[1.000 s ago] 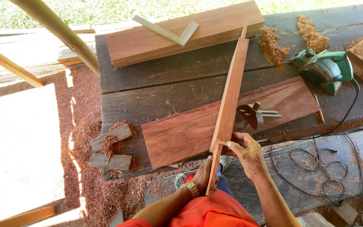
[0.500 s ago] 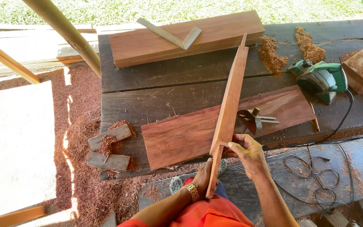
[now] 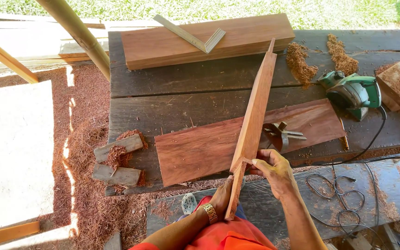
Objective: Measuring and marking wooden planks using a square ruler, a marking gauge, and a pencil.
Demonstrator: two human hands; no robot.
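I hold a long narrow reddish plank (image 3: 257, 111) on edge, its far end pointing away over the dark workbench (image 3: 172, 109). My left hand (image 3: 221, 199), with a gold watch on the wrist, grips the plank's near end from the left. My right hand (image 3: 274, 170) pinches the same end from the right, fingers on its top edge. Under the plank lies a flat reddish board (image 3: 200, 148) with a metal clamp-like tool (image 3: 281, 134) on it.
A thick timber block (image 3: 163, 46) with a metal square (image 3: 190, 34) lies at the back. A green electric planer (image 3: 353, 92) and shavings piles (image 3: 299, 62) sit at the right. Two small offcuts (image 3: 116, 159) rest at the bench's left corner. Cable loops (image 3: 339, 194) lie on the near bench.
The view has shifted slightly; the plank and both hands stay in nearly the same grip at its near end.
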